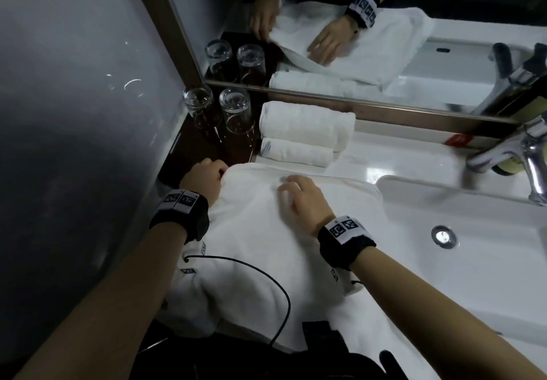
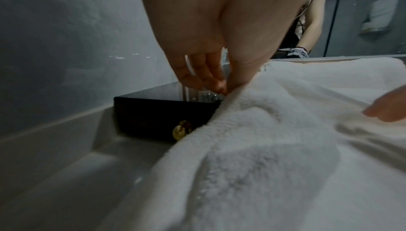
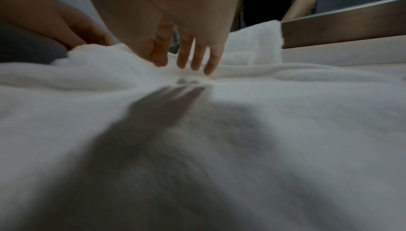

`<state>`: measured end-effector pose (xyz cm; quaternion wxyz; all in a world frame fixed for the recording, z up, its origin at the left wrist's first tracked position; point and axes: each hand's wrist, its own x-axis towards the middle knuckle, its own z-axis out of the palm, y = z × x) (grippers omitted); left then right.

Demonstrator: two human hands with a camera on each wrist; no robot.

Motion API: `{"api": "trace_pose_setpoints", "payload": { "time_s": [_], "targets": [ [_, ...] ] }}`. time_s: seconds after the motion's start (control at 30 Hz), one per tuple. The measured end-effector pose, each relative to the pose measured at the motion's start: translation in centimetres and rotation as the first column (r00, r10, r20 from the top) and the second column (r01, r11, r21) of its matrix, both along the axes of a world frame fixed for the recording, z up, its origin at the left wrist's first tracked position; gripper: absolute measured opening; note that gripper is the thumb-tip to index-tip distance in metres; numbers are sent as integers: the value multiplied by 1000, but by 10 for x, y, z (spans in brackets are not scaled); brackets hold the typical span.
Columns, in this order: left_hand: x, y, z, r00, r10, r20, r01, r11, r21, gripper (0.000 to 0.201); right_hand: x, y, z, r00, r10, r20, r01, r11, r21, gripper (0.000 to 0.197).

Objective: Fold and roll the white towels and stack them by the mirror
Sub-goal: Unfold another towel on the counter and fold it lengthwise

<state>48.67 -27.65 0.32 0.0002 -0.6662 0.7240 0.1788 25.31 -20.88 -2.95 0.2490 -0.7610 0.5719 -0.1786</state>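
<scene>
A large white towel (image 1: pixel 260 246) lies spread over the counter in front of me, hanging over the near edge. My left hand (image 1: pixel 207 177) pinches its far left corner, seen close in the left wrist view as the left hand (image 2: pixel 222 85) nipping the towel (image 2: pixel 263 148) edge. My right hand (image 1: pixel 291 191) rests with straight fingers on the towel's far part; the right wrist view shows the right hand (image 3: pixel 186 62) just touching the towel (image 3: pixel 219 148). Two rolled white towels (image 1: pixel 305 134) lie by the mirror (image 1: pixel 355 24).
Two upturned glasses (image 1: pixel 219 110) stand on a dark box (image 2: pixel 162 118) at the left, against the grey wall. The white sink basin (image 1: pixel 473 246) and chrome tap (image 1: pixel 527 154) lie to the right. A black cable (image 1: pixel 266 279) crosses the towel.
</scene>
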Motion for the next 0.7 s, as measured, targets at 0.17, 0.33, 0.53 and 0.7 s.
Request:
{"api": "trace_pose_setpoints", "payload": {
  "time_s": [0.17,0.33,0.53,0.7],
  "targets": [
    [5,16,1,977,-81,-200,89,996,32,19,35,-19,9,989,50,143,-63,994,86,68],
    [-8,26,3,954,-167,-250,192,978,79,20,56,-33,12,996,10,94,-26,987,160,59],
    [-15,30,6,971,-106,-212,145,973,181,14,51,-31,13,985,-40,170,23,995,100,17],
    [-5,28,14,971,-118,-209,172,949,265,20,39,-27,16,977,-9,213,7,1000,11,13]
  ]
}}
